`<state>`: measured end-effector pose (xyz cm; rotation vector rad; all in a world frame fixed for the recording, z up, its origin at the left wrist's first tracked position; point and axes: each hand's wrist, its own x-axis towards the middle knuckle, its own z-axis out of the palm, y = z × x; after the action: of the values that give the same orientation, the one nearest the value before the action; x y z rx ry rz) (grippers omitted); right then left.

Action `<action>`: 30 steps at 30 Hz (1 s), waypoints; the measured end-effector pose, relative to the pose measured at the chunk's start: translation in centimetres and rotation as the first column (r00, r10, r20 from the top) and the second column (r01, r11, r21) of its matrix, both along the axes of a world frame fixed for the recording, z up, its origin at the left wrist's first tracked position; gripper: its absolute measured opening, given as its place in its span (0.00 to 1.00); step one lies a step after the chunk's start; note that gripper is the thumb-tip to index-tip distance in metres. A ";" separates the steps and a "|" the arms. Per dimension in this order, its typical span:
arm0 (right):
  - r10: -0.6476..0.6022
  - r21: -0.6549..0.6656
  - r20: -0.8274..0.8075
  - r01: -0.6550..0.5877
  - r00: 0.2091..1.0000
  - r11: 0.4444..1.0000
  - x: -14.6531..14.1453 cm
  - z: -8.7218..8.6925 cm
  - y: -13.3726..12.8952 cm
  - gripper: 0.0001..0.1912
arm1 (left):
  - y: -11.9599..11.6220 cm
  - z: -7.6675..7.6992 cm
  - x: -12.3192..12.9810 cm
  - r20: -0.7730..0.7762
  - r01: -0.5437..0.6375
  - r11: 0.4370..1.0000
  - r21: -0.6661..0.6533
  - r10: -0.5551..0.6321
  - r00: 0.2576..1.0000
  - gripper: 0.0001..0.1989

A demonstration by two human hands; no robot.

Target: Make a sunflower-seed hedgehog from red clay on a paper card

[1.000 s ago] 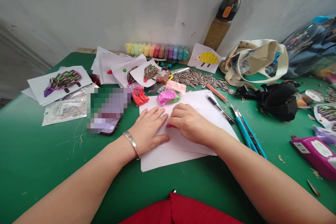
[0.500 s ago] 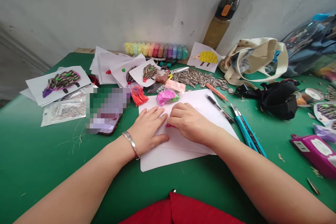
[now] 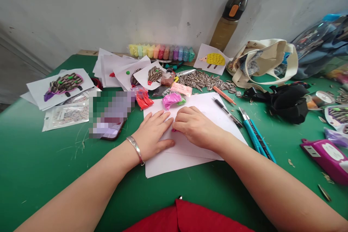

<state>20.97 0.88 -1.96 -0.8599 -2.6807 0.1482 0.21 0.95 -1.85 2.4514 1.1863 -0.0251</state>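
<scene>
On the white paper (image 3: 209, 104), set on the green table (image 3: 49, 166), a small magenta piece (image 3: 174, 129) lies mostly hidden under the bunched fingers of the right hand (image 3: 195, 127); whether that grip pinches it or merely presses, I cannot tell. The left hand (image 3: 155, 134) rests flat beside it, fingers spread, holding nothing. Steady weight through that palm should stop the sheet sliding. Light, even pressure from the right fingertips would probably suit the soft-looking piece, as hard pushing could smear it. The blue cutter (image 3: 255, 138) lies near the right forearm, blade apparently out, so wide sweeps are unwise.
</scene>
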 end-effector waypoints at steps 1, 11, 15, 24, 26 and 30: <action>-0.006 -0.002 -0.001 0.006 1.000 1.000 0.0 0.0 0.0 0.10 | 0.0 0.0 0.0 -0.007 0.003 1.000 -0.001 -0.003 1.000 0.33; -0.008 0.000 -0.012 0.008 1.000 1.000 0.0 -0.1 -0.1 0.10 | 0.0 0.0 0.1 -0.011 -0.003 1.000 -0.004 0.003 1.000 0.34; -0.009 -0.016 -0.013 0.009 1.000 1.000 0.0 -0.1 -0.1 0.09 | 0.0 0.0 0.0 -0.003 0.004 1.000 0.006 -0.004 1.000 0.33; -0.006 0.002 -0.018 0.006 1.000 1.000 -0.2 -0.3 -0.2 0.09 | 0.0 -0.5 -0.2 0.028 0.004 1.000 0.026 -0.005 1.000 0.33; -0.022 -0.013 -0.036 0.022 0.999 1.000 0.0 -0.3 -0.1 0.09 | 0.0 -0.5 -0.2 0.020 0.003 1.000 0.018 -0.003 1.000 0.33; -0.148 -0.076 -0.133 0.139 0.980 0.987 0.9 0.2 0.6 0.10 | 0.0 -0.6 -0.3 0.004 0.013 0.999 0.029 -0.013 1.000 0.34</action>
<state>21.83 1.44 -1.77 -1.0215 -2.4876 0.2549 -0.12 0.99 -2.50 2.4837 1.1770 -0.0068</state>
